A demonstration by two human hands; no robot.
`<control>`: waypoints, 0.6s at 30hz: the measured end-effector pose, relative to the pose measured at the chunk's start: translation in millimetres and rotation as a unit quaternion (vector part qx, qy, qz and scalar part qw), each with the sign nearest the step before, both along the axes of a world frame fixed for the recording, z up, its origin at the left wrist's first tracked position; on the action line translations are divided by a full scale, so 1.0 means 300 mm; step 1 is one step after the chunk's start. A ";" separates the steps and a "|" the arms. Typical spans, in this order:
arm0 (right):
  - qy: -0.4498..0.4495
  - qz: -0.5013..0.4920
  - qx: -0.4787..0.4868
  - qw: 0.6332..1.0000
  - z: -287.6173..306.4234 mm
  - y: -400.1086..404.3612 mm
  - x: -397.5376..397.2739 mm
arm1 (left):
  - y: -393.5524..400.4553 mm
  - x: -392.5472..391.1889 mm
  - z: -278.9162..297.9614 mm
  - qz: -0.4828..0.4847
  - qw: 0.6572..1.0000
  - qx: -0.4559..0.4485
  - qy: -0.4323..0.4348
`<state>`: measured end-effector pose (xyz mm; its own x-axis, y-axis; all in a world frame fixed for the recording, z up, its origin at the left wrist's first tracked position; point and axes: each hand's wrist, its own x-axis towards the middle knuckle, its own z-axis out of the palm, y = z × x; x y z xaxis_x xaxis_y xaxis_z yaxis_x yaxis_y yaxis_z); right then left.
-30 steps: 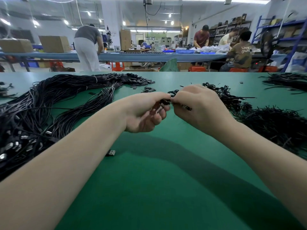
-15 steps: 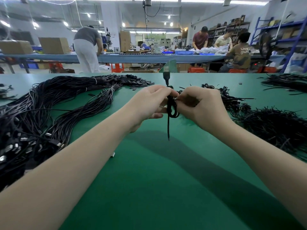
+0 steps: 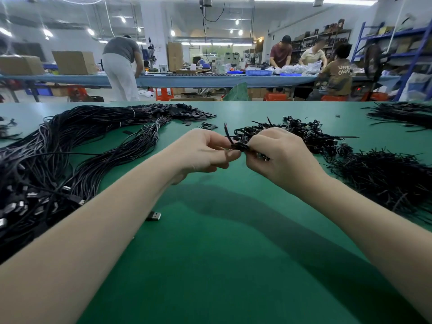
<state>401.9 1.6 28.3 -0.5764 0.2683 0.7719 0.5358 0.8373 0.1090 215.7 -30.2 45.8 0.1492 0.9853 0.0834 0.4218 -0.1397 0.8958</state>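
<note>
A: In the middle of the head view, just above centre, what are the two hands doing?

B: The left hand (image 3: 205, 153) and the right hand (image 3: 278, 157) meet over the green table (image 3: 222, 253), both with fingers curled. Between them sits a small coiled black cable (image 3: 239, 146). The left hand pinches it with thumb and forefinger, and the right hand grips its other side. The coil is held up off the table top.

A: Any loose end?

B: One cable end (image 3: 227, 132) sticks up and to the left out of the coil, with a reddish tip.

A: And around the hands?

B: The left half of the frame holds a big bundle of long black cables (image 3: 70, 146), with metal plugs showing at its lower left. Right behind the hands, near them, lies a pile of coiled cables (image 3: 304, 132). At the right edge is a heap of short black strands (image 3: 385, 174), apart from the right hand. A loose USB plug (image 3: 154, 216) lies on the table just beside the left forearm, left of centre.

A: Farther back?

B: Along the top of the frame runs a long workbench (image 3: 198, 80) with people at it.
</note>
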 end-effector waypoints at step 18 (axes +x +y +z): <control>0.077 -0.323 -0.162 0.929 -0.072 0.154 0.108 | 0.074 -0.255 0.095 0.231 0.942 0.008 0.243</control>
<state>434.4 47.7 6.7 -0.1038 0.7518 0.6512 0.9261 0.3117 -0.2123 139.1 -8.1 74.3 -0.2717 0.9533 0.1318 0.8001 0.1476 0.5814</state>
